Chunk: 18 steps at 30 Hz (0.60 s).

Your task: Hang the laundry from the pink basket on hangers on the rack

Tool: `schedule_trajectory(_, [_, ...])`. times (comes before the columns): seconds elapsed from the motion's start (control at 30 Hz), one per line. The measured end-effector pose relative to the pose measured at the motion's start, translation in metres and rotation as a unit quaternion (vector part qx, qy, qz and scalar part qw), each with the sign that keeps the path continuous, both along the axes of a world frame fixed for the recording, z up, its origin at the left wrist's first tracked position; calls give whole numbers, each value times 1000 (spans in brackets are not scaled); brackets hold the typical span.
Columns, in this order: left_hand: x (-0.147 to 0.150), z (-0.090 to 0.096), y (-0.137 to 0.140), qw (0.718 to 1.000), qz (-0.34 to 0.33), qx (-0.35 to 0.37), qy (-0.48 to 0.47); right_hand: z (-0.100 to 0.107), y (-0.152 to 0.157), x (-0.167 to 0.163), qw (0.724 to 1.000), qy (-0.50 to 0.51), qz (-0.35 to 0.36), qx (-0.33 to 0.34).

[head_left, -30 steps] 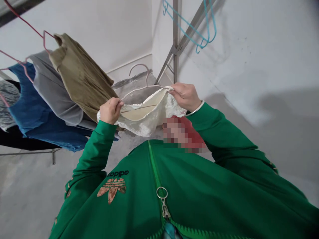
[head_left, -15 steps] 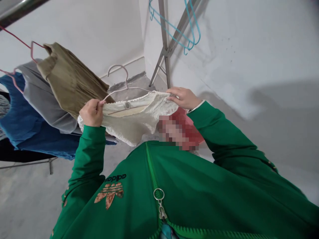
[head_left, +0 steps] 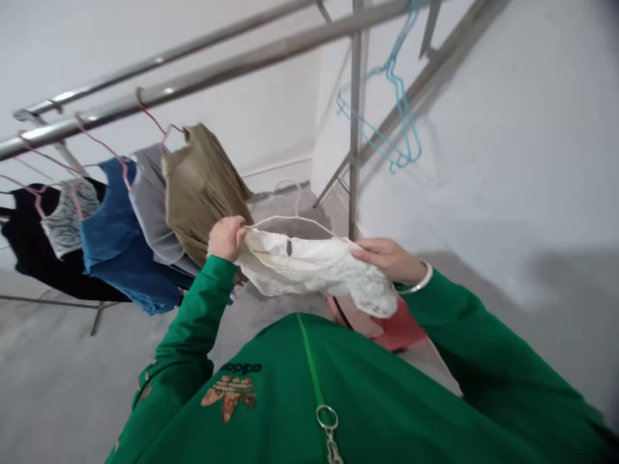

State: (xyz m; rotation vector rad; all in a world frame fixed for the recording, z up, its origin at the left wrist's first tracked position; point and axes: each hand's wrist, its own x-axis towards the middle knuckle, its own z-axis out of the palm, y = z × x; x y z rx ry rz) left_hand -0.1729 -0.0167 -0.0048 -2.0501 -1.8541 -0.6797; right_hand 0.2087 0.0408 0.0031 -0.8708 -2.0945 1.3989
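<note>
A white lacy garment (head_left: pixel 309 274) hangs across a pale pink clothes hanger (head_left: pixel 296 217), held out in front of my chest. My left hand (head_left: pixel 227 238) is closed at the garment's left shoulder, where the hanger's arm enters the cloth. At the other shoulder, my right hand (head_left: pixel 389 259) pinches the cloth between thumb and fingers. The hanger's hook points away from me, toward the floor and wall. Inside the neckline shows a small dark mark, perhaps a label.
Clothes on pink hangers, among them an olive garment (head_left: pixel 206 180) and a blue one (head_left: pixel 126 251), hang left from a metal rail (head_left: pixel 193 77). Light blue hangers (head_left: pixel 403 109) hang by the rack's leg (head_left: pixel 355 129). Something red (head_left: pixel 401 325) is partly hidden below the garment.
My view has tilted up, bringing the rail and more hung clothes into sight. Both hands and the garment sit further right and lower in view, still held at the shoulders.
</note>
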Motion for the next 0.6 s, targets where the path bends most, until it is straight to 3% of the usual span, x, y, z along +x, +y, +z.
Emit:
schedule_trajectory(0.17, [1,-26,-7,999,21,30,18,23,-2,11,971,62,-88,-212])
schedule_trajectory(0.27, [4,-46,-21,1000,17,5,-1,44,0,10,954,107,-115,-254])
schedule_trajectory(0.4, [16,-75,-44,996,-21,-81,-14,67,6,-13,960,144,-129,-201])
schedule_trajectory(0.6, [35,-106,-77,986,-52,-153,-28,86,33,-85,976,192,-96,-47])
